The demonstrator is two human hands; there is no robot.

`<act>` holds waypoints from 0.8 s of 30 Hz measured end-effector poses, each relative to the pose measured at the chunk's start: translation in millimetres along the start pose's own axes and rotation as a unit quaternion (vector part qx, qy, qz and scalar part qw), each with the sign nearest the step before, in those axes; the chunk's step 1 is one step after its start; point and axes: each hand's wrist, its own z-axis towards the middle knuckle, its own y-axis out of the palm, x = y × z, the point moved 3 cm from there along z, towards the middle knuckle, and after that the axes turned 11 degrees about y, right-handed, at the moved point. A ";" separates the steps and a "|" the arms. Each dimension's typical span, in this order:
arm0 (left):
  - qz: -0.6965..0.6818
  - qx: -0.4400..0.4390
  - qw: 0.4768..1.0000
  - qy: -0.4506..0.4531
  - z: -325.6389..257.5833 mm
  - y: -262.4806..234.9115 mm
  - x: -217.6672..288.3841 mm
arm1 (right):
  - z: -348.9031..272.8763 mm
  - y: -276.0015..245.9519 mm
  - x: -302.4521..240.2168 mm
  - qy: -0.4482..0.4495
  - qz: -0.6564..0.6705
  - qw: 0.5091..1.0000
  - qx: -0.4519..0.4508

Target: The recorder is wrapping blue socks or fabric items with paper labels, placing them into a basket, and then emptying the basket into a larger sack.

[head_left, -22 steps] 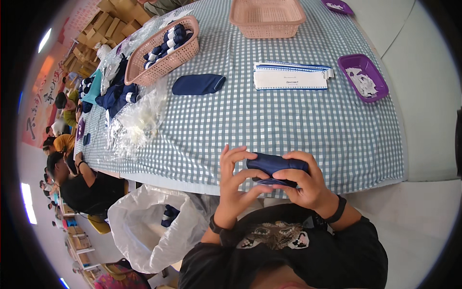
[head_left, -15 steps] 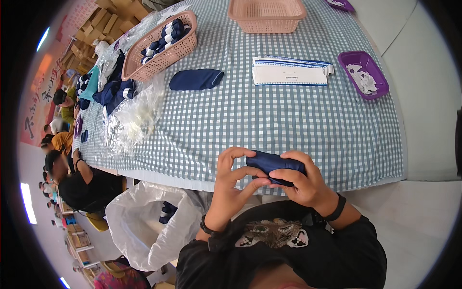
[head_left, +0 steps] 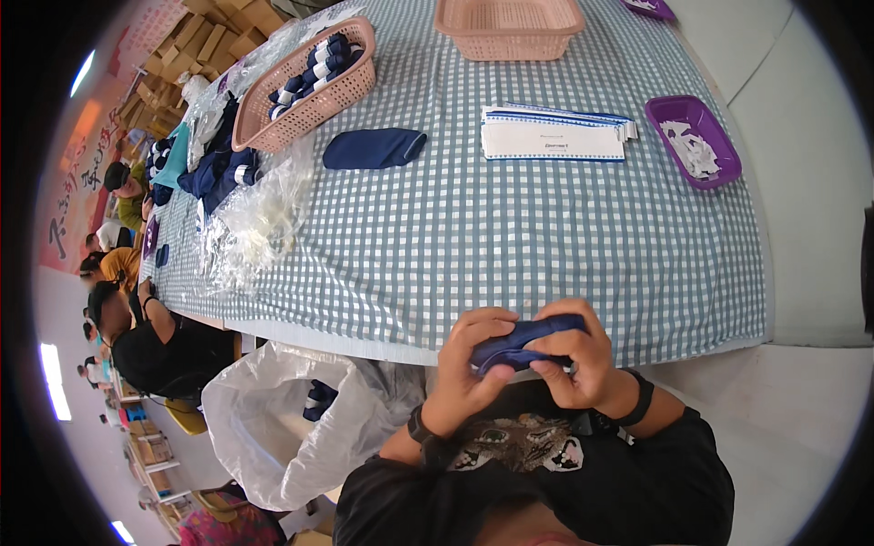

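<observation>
Close to the table's near edge, a rolled-up piece of navy blue fabric point(head_left: 517, 340) is held between both my hands. My left hand point(head_left: 468, 366) grips its left end, fingers over the top and thumb at the near side. Around the right end close the fingers and thumb of my right hand point(head_left: 588, 357). A flat, folded navy fabric piece point(head_left: 373, 149) lies farther off on the checked tablecloth point(head_left: 428, 237). To its right is a stack of white paper strips with blue edges point(head_left: 553, 139).
A pink basket point(head_left: 314, 102) holds navy rolls with white bands; another pink basket point(head_left: 510, 41) stands far back. Paper scraps fill a purple tray point(head_left: 696, 168) at right. Clear plastic bags point(head_left: 250, 232) lie left. Below the table edge hangs a plastic-lined bin point(head_left: 264, 446). Other people sit left.
Both hands have come down toward me with the navy roll. The left hand has shifted right, and its fingers now wrap over the roll's left end.
</observation>
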 end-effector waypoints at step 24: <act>-0.083 0.154 0.984 -0.040 -13.1 16.6 -10.6 | -1.6 10.1 7.8 -0.020 0.039 0.994 0.100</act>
